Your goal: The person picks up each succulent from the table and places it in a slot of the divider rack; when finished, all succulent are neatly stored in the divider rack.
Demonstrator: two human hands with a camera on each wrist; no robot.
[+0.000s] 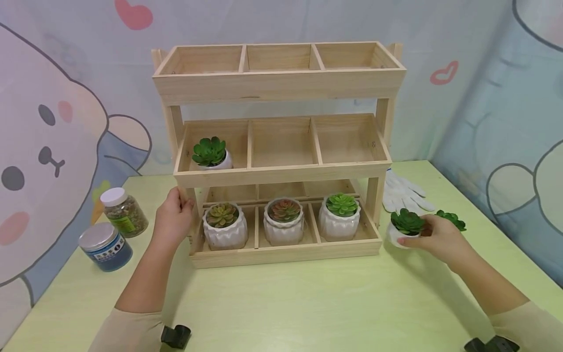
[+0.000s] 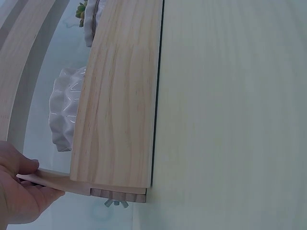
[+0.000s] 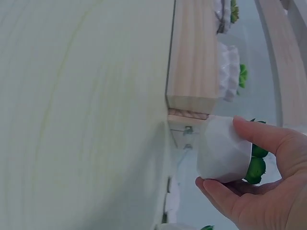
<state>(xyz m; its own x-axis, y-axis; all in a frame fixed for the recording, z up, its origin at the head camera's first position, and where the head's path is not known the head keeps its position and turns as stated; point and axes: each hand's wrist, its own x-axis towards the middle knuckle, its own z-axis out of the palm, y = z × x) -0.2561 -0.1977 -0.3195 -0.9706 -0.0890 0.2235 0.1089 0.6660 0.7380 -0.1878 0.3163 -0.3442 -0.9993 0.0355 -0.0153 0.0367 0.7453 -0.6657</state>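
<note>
In the head view, right of the wooden shelf [image 1: 279, 86], the right hand [image 1: 440, 239] pinches a small white pot [image 1: 397, 236] between thumb and fingers, seemingly clear of the counter [image 1: 286, 303]. The pot could slip if the thumb slides on its smooth wall, or knock the shelf's right end if swung inward too low. The knuckles might also tip the second green plant [image 1: 453, 221], farther right of the shelf. The held pot contains a green succulent [image 1: 407, 221]. In the shelf's bottom tier, three fluted pots hold a yellowish rosette [image 1: 222, 215], a reddish one [image 1: 284, 210] and a bright green one [image 1: 341, 205], one per compartment; the middle tier's left compartment has a white pot [image 1: 220, 163] with a green plant. Left of the shelf stand a white-lidded jar [image 1: 127, 217] of small granules and a blue jar [image 1: 107, 249], contents unclear.

In the left wrist view, the left hand [image 2: 24, 187] grips the shelf's left upright; a hard tug could shift the frame and jostle its pots.

In the right wrist view, the held pot is just beside the shelf's right end, so a small twist could cause a bump.
</note>
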